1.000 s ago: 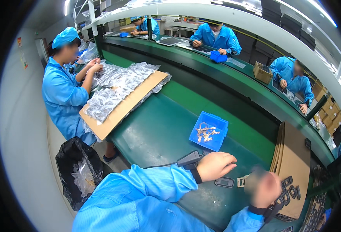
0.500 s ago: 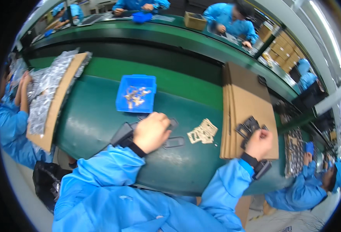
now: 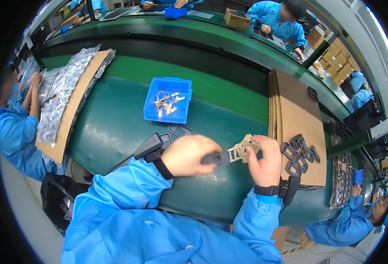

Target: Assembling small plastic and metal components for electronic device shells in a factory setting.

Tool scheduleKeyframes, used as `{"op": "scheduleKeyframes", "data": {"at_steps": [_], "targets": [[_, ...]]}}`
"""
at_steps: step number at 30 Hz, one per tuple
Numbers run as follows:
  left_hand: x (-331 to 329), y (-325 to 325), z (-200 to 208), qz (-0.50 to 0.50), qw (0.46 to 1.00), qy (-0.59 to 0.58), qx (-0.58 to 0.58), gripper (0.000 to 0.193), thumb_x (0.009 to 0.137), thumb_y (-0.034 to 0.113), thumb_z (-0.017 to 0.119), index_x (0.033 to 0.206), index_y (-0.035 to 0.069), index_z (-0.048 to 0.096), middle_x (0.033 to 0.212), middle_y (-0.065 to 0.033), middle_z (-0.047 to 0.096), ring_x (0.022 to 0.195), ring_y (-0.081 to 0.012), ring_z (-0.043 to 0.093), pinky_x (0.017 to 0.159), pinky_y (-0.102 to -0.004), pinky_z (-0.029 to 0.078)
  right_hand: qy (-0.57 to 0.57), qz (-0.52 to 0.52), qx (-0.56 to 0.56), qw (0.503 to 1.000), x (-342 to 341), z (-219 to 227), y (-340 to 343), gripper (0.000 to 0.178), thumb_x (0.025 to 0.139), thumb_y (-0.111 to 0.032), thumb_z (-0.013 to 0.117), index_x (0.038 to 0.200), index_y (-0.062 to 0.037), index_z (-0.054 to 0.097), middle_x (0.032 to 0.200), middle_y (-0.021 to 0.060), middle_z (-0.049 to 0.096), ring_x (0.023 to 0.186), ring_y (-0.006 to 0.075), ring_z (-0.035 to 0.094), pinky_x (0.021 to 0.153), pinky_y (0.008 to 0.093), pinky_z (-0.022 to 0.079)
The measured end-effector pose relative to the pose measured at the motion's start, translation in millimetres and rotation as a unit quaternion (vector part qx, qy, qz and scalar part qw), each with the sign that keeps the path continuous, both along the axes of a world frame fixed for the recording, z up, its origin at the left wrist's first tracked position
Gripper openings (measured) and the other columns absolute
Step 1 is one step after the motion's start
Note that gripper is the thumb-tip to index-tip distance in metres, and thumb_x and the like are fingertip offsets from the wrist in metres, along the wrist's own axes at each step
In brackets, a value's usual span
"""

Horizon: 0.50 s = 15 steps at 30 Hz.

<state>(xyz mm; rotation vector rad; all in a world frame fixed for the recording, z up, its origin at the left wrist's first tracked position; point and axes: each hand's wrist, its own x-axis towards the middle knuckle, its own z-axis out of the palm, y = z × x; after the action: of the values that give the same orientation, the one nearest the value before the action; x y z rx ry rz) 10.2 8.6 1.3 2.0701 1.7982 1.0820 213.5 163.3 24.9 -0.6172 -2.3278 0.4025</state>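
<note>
My left hand [image 3: 190, 155] is closed on a dark grey plastic frame [image 3: 216, 158], blurred by motion, over the middle of the green table. Just right of it, my right hand [image 3: 266, 162] reaches over a pile of cream-coloured cut-out pieces [image 3: 243, 148]. Its thumb and fingers are apart, with the fingertips at the pile's right side; whether one piece is pinched does not show. Beyond my left hand lies another grey frame [image 3: 181, 130]. Several black frames [image 3: 296, 155] rest in a loose heap on stacked cardboard at the right.
A blue bin [image 3: 166, 100] with small tan strips stands at the far middle. Cardboard sheets [image 3: 297, 110] lie at the right. At the left, a board carries clear plastic packaging [image 3: 66, 97]. Co-workers in blue sit at both sides and across the green table [image 3: 110, 110].
My right hand has moved left from the black frames to the cream pieces, leaving the frames on the cardboard. My left hand has shifted right, now with a grey frame in it.
</note>
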Motion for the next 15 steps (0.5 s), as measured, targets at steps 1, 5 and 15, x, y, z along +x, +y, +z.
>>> {"op": "scheduleKeyframes", "data": {"at_steps": [1, 5, 15], "targets": [[1.8, -1.6, 2.3, -0.058, 0.998, -0.006, -0.024, 0.035, 0.078, 0.025, 0.078, 0.107, 0.007, 0.071, 0.106, -0.0103, 0.072, 0.096, -0.0314, 0.068, 0.083, -0.0417, 0.056, -0.055, -0.003, 0.000, 0.998, -3.6, -2.3, -2.9, 0.025, 0.080, -0.003, 0.074, 0.104, -0.0023, 0.069, 0.105, 0.0158, 0.070, 0.101, 0.0367, 0.064, 0.089, 0.0437, 0.052], [19.5, -5.1, 4.9, -0.133, 0.988, 0.076, -0.036, 0.030, 0.077, 0.026, 0.078, 0.100, 0.010, 0.068, 0.100, -0.0044, 0.069, 0.097, -0.0254, 0.065, 0.075, -0.0396, 0.056, -0.103, -0.015, -0.029, 0.994, -11.4, -8.3, 0.0, 0.027, 0.079, -0.002, 0.074, 0.105, -0.0024, 0.070, 0.104, 0.0154, 0.070, 0.099, 0.0366, 0.062, 0.088, 0.0446, 0.051], [23.9, 4.5, -23.3, -0.120, 0.988, -0.077, 0.064, 0.030, 0.078, 0.032, 0.080, 0.087, 0.007, 0.065, 0.097, -0.0092, 0.062, 0.098, -0.0322, 0.060, 0.078, -0.0428, 0.053, -0.104, 0.014, -0.027, 0.994, -8.2, -51.0, 18.3, 0.016, 0.070, 0.005, 0.067, 0.083, -0.0047, 0.063, 0.093, 0.0169, 0.061, 0.096, 0.0402, 0.054, 0.086, 0.0471, 0.044]]}}
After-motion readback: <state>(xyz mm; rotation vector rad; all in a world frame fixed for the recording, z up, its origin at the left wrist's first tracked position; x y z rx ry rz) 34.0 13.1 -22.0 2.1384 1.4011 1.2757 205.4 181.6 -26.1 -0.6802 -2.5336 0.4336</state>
